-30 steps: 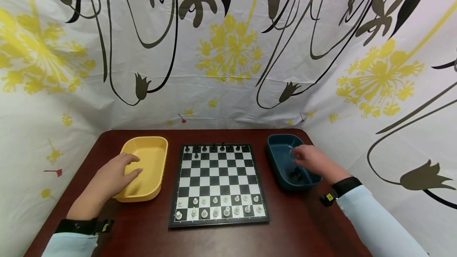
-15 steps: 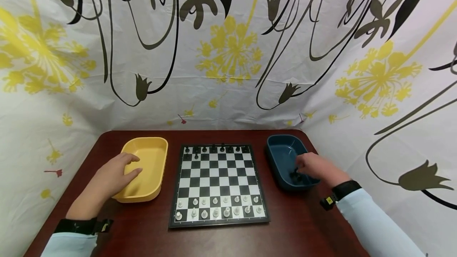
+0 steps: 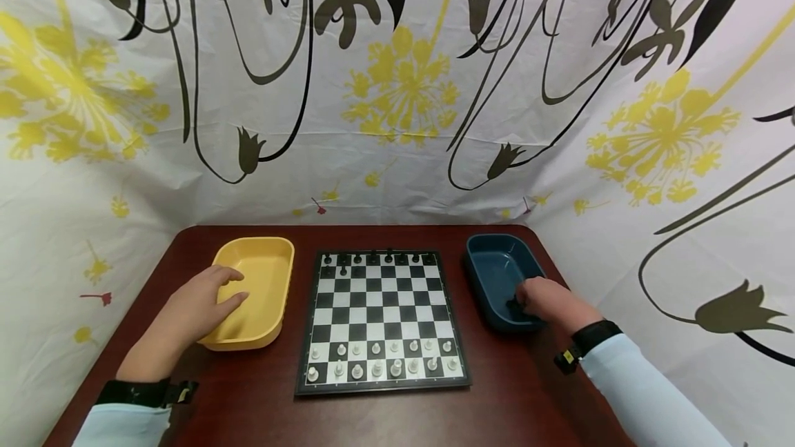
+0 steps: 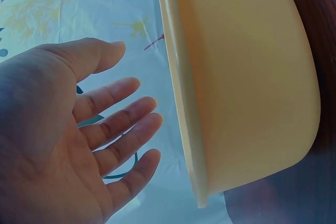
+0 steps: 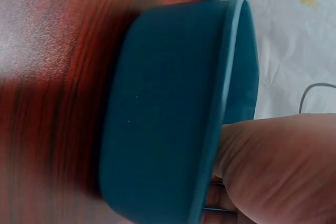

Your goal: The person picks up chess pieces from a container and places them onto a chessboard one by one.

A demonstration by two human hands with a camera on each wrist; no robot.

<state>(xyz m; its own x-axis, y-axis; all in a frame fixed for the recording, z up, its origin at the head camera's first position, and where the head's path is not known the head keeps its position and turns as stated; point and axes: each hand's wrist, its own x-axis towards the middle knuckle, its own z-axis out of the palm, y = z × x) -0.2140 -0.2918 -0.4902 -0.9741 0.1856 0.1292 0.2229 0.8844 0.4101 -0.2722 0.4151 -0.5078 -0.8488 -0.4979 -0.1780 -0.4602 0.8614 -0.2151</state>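
My right hand point(image 3: 553, 301) reaches down into the dark blue tray point(image 3: 491, 264), its fingers among small black chess pieces point(image 3: 513, 305) near the tray's front end. In the right wrist view the tray's wall point(image 5: 163, 108) hides the fingertips, so any grip on a piece cannot be made out. My left hand point(image 3: 195, 303) hovers over the near left rim of the yellow tray point(image 3: 267, 288). Its fingers are spread and relaxed, holding nothing, as the left wrist view also shows. Between the trays lies a chessboard point(image 3: 384, 316).
White chess pieces point(image 3: 377, 368) fill two near rows of the board. Black pieces point(image 3: 389, 257) line the far row, with a couple more in the row before it at left. A dark red table point(image 3: 397, 423) carries everything; patterned white cloth point(image 3: 385, 192) hangs behind.
My right hand has dropped lower and nearer the front of the blue tray, down to the black pieces. My left hand stays in place.
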